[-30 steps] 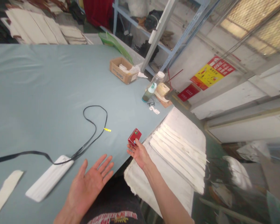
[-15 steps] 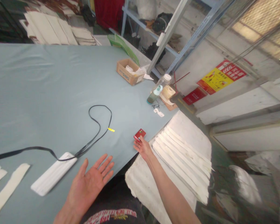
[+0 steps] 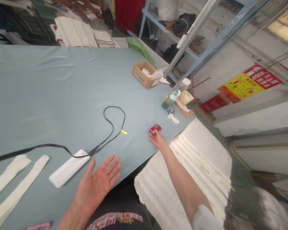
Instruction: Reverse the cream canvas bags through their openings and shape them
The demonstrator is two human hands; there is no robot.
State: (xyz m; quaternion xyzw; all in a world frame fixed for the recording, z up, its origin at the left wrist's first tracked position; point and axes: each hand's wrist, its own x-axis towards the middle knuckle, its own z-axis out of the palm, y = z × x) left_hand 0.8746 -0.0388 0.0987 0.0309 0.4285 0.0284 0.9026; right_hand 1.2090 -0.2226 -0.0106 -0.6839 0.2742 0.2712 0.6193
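One small, glossy red, box-shaped device (image 3: 156,127) is gripped in your right hand (image 3: 158,140), thumb on top, over the smooth grey-green table (image 3: 62,83); contact is unclear. Your left hand (image 3: 96,187) is open, palm up, empty. Handling the device seems the step; moving it calls for steady thumb pressure.

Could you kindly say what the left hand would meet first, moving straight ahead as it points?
The left hand would probably meet the red device in the right hand first, though depth is unclear.
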